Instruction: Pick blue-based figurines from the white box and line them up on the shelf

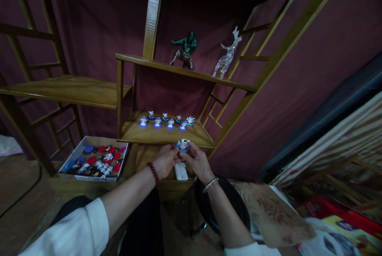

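Note:
A small figurine (183,144) with a blue base is pinched between my left hand (167,158) and my right hand (195,160), just in front of the shelf edge. Behind it, on the wooden shelf (134,134), stand small figurines in two rows. The front row has purple-based figurines (157,123); the back row has dark-based ones (165,117). At the right end of the rows stands a blue-based figurine (190,121) much like the held one. Below my hands lies a white flat object (181,171).
An open box (123,160) of jumbled figurines with red, blue and purple bases sits at lower left. Above, a dark green figure (188,49) and a clear deer statue (226,59) stand on the upper shelf (167,67). A black round stool (235,202) is at lower right.

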{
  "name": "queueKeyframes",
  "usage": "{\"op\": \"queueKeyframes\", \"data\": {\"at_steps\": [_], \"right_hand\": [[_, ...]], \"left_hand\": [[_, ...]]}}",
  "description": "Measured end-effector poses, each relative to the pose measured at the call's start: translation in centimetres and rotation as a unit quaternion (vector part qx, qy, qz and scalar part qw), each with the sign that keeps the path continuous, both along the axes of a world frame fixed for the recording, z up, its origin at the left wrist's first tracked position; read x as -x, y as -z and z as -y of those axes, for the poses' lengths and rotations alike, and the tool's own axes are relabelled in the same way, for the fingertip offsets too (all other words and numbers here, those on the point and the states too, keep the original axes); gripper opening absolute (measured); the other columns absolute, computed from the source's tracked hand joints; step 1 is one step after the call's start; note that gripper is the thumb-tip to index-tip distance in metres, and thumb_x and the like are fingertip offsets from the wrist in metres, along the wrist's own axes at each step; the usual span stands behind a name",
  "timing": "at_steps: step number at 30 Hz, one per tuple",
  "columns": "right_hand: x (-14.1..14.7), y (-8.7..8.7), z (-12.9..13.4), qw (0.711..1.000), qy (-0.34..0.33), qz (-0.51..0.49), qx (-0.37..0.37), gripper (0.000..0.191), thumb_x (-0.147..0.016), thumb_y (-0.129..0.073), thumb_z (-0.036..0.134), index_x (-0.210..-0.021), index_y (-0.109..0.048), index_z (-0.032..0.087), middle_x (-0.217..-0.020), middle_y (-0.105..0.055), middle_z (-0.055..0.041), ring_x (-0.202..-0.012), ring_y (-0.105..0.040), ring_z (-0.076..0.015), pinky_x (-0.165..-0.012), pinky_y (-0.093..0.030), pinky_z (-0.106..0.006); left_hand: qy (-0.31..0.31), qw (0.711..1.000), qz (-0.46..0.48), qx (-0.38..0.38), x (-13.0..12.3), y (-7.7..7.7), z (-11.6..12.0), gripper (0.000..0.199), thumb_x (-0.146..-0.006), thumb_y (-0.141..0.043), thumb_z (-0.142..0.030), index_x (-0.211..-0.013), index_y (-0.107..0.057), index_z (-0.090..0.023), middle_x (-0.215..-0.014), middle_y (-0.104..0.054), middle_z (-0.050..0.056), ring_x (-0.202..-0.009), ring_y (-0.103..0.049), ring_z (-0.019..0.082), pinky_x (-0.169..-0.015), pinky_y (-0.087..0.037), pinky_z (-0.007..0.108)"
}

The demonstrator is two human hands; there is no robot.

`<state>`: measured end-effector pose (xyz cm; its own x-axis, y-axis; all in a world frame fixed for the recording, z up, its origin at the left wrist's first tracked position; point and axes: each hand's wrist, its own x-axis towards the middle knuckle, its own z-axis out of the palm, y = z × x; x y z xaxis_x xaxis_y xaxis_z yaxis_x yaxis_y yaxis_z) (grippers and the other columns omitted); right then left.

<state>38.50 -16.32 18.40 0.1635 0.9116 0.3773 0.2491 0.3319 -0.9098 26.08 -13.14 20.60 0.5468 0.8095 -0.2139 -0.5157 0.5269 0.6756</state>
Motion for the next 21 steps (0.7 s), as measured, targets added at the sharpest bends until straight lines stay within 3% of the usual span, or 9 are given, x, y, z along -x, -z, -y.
{"op": "queueKeyframes", "data": {"at_steps": [6, 14, 21], "right_hand": [[-2.7, -0.1, -0.9, 1.000, 0.011, 0.005, 0.019, 0.031, -0.064, -0.068, 0.031, -0.091, -0.060, 0.020, -0.090, -0.066, -0.0026, -0.085, -0.060, -0.0172, -0.081, -0.047, -0.033], [-6.4, -0.1, -2.7, 0.998, 0.056, 0.021, 0.024, 0.033, -0.060, -0.070, 0.034, -0.087, -0.060, 0.018, -0.089, -0.066, -0.0034, -0.082, -0.061, -0.0173, -0.076, -0.048, -0.031], [-8.7, 0.1, -4.5, 0.995, 0.089, 0.026, 0.039, 0.039, -0.057, -0.071, 0.037, -0.088, -0.060, 0.017, -0.087, -0.067, -0.0043, -0.078, -0.062, -0.0169, -0.074, -0.049, -0.031]], "left_hand": [[0.024, 0.999, -0.012, -0.027, -2.4, -0.1, -1.0, 0.012, -0.074, -0.052, -0.002, -0.067, -0.054, -0.011, -0.064, -0.060, 0.004, -0.058, -0.057, 0.010, -0.078, -0.047, 0.034], [0.042, 0.997, 0.018, -0.056, -5.2, -0.2, -1.9, 0.023, -0.060, -0.047, 0.008, -0.063, -0.059, -0.012, -0.069, -0.063, 0.005, -0.071, -0.059, 0.012, -0.088, -0.042, 0.035], [0.030, 0.992, -0.009, -0.123, -7.0, -0.4, -2.3, 0.027, -0.059, -0.046, 0.004, -0.070, -0.063, -0.014, -0.078, -0.065, 0.006, -0.085, -0.057, 0.016, -0.088, -0.040, 0.033]]}}
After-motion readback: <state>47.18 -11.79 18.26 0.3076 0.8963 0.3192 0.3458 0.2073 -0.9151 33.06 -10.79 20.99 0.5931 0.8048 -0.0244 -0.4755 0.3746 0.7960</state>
